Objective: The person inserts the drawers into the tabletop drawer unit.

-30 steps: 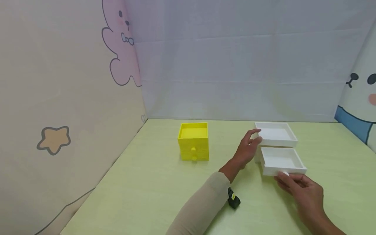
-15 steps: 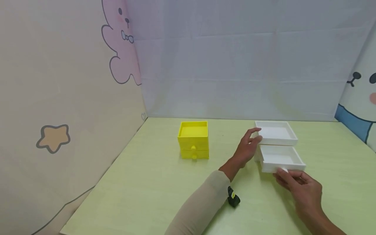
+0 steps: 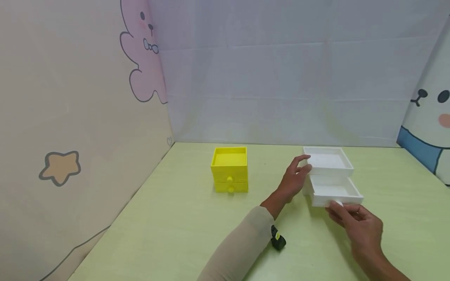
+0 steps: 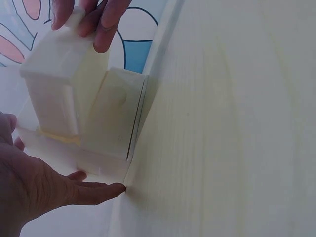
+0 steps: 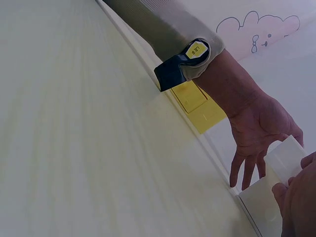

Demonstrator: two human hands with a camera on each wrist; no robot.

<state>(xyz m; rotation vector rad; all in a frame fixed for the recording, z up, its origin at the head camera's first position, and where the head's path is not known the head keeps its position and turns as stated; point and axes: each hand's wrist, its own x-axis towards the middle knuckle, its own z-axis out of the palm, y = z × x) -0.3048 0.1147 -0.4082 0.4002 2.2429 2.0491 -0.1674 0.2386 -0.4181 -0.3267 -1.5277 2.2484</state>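
Note:
On the right stands a small white drawer chest [image 3: 328, 160] with a shallow tray top. Its upper drawer [image 3: 349, 200] is pulled out toward the person and looks bare inside. My right hand [image 3: 363, 230] pinches the drawer's white knob [image 4: 75, 18] between thumb and fingers. At the chest's left side is my left hand [image 3: 294, 181], thumb and forefinger touching near the tray rim. The other fingers extend down along the side, as the right wrist view shows. Below the pulled drawer, the lower front [image 4: 114, 116] sits flush in the left wrist view.
A yellow drawer chest [image 3: 230, 168] with two knobs stands left of the white one, both drawers in. A black wrist device [image 3: 278, 239] sits on the left sleeve [image 3: 239, 244]. Printed cloth walls [image 3: 281, 86] border the pale green table [image 3: 168, 234].
My right hand has moved slightly forward with the knob, and the upper drawer is a little further into the white chest. My left hand keeps its place on the chest's side.

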